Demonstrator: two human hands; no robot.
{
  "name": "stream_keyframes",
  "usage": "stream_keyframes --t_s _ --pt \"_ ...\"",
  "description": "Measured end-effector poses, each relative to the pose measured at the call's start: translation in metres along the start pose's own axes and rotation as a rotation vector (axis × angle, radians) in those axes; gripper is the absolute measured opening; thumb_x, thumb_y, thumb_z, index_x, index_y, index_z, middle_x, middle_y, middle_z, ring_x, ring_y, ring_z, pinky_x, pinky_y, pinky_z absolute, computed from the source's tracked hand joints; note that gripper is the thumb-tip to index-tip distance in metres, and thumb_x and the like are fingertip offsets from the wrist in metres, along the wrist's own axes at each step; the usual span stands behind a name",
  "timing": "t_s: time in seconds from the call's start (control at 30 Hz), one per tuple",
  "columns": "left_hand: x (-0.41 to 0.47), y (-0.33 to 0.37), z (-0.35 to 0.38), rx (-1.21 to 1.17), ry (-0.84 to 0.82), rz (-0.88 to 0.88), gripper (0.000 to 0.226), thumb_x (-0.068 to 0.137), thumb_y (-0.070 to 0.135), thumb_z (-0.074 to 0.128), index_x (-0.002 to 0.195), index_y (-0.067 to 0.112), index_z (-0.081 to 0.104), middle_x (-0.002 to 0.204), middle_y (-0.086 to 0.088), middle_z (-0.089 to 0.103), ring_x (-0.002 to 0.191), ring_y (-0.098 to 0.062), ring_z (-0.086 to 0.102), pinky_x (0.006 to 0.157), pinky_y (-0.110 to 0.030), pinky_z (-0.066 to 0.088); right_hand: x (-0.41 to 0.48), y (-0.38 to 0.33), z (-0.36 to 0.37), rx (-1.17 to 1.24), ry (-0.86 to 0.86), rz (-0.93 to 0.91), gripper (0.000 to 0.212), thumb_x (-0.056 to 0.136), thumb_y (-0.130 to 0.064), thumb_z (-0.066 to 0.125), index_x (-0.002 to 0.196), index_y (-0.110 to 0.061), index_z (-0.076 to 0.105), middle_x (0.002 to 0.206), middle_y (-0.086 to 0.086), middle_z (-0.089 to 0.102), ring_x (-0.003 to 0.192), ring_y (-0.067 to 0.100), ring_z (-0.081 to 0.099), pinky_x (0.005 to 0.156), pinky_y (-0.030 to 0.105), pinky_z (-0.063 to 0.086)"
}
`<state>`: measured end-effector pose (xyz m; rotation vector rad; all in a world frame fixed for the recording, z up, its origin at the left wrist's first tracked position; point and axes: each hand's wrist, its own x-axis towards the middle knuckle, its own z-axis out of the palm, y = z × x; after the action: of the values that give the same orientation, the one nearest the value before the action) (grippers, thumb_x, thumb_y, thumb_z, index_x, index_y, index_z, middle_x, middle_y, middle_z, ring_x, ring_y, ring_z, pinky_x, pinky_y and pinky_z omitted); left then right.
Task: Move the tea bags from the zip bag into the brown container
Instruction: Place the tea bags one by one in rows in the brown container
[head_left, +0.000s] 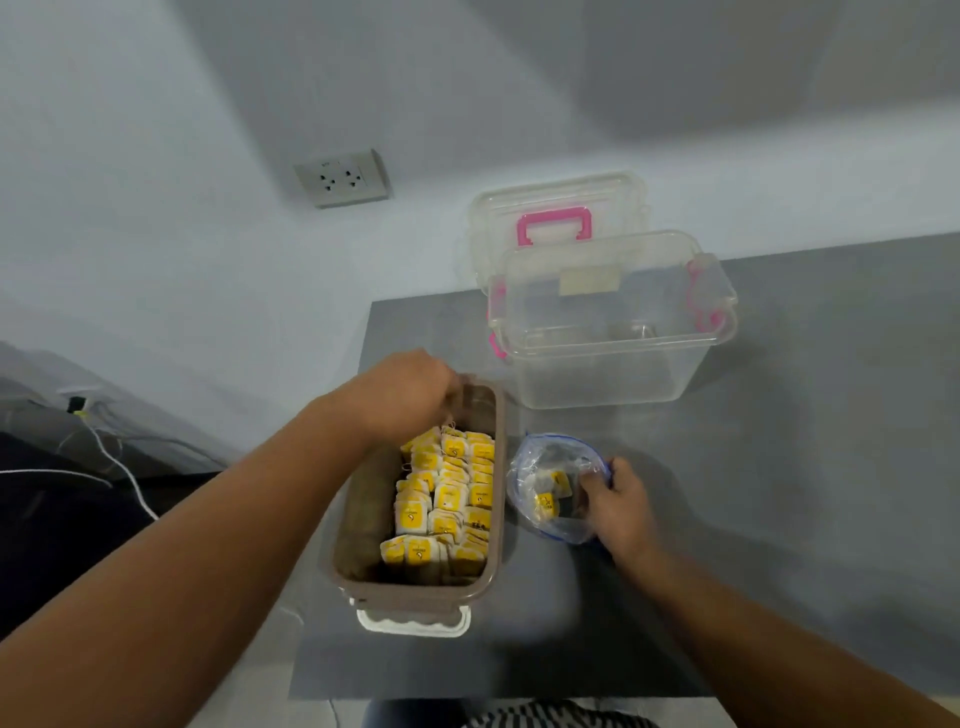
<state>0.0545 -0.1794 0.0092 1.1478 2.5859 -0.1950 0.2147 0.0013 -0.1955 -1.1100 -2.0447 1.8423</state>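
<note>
Filling the brown container (415, 590) from the zip bag (540, 525) — nearly done, seemingly.
Nearest, tea bags (447, 499) packed in rows inside the container; just beside, right hand (618, 504) gripping the zip bag's mouth, probably to hold it open over the few left; farther, left hand (410, 395) curled over the container's far end — grip hidden, cannot tell.

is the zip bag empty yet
Not empty: at least two yellow-tagged tea bags show inside the zip bag, which the right hand holds.
</note>
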Motion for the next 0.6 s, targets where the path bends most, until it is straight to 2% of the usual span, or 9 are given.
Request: stream_keyframes --t_s 0.1,0.23,0.33,0.47,0.57,0.6 --pt "-0.014 0.034 -0.014 -0.272 0.151 -0.033 0.013 0.090 0.018 0.067 0.102 0.022 0.072 0.090 0.007 0.072 0.083 -0.009 0.065 0.079 -0.024 0.050 -0.004 -0.001 -0.005 0.014 -0.020 0.007 0.013 0.098 -0.016 0.059 0.092 -0.005 0.058 0.086 0.013 0.065 0.078 0.023 0.059 0.068 0.035 0.051" --pt "-0.016 0.091 -0.002 -0.483 0.250 0.030 0.014 0.089 0.017 0.070 0.103 0.017 0.075 0.094 0.003 0.075 0.086 -0.010 0.068 0.082 -0.019 0.048 -0.008 -0.004 -0.019 0.069 -0.059 -0.016 0.011 0.097 -0.011 0.061 0.087 -0.007 0.060 0.074 0.007 0.064 0.070 0.022 0.060 0.059 0.029 0.051" --pt "-0.004 0.128 0.026 -0.454 0.212 0.028 0.015 0.089 0.014 0.067 0.100 0.015 0.077 0.097 -0.003 0.075 0.091 -0.016 0.067 0.079 -0.019 0.042 -0.006 -0.007 -0.031 -0.024 -0.075 -0.020 0.014 0.095 -0.013 0.061 0.083 -0.008 0.063 0.074 0.008 0.065 0.069 0.020 0.058 0.061 0.029 0.047" --pt "0.019 0.151 0.083 -0.386 0.087 -0.117 0.016 0.085 0.014 0.064 0.093 0.017 0.078 0.096 -0.006 0.074 0.093 -0.023 0.068 0.087 -0.029 0.051 -0.004 -0.006 -0.043 -0.014 -0.113 -0.040 0.020 0.098 -0.014 0.060 0.080 -0.005 0.059 0.068 0.007 0.060 0.063 0.014 0.049 0.054 0.022 0.044" --pt "0.030 0.155 0.113 -0.286 -0.015 -0.210 0.023 0.088 0.011 0.060 0.102 0.015 0.076 0.101 -0.007 0.074 0.098 -0.027 0.069 0.093 -0.035 0.053 0.000 -0.007 -0.048 0.017 -0.128 0.022 0.011 0.097 -0.010 0.057 0.090 -0.001 0.060 0.085 0.017 0.069 0.070 0.019 0.059 0.064 0.036 0.054" --pt "0.032 0.155 0.118 -0.259 -0.043 -0.242 0.026 0.089 0.010 0.058 0.107 0.015 0.075 0.105 -0.008 0.073 0.101 -0.028 0.069 0.095 -0.035 0.053 0.001 -0.007 -0.050 0.030 -0.131 0.038 0.010 0.098 -0.010 0.056 0.093 -0.002 0.061 0.089 0.018 0.070 0.072 0.020 0.062 0.063 0.036 0.056"
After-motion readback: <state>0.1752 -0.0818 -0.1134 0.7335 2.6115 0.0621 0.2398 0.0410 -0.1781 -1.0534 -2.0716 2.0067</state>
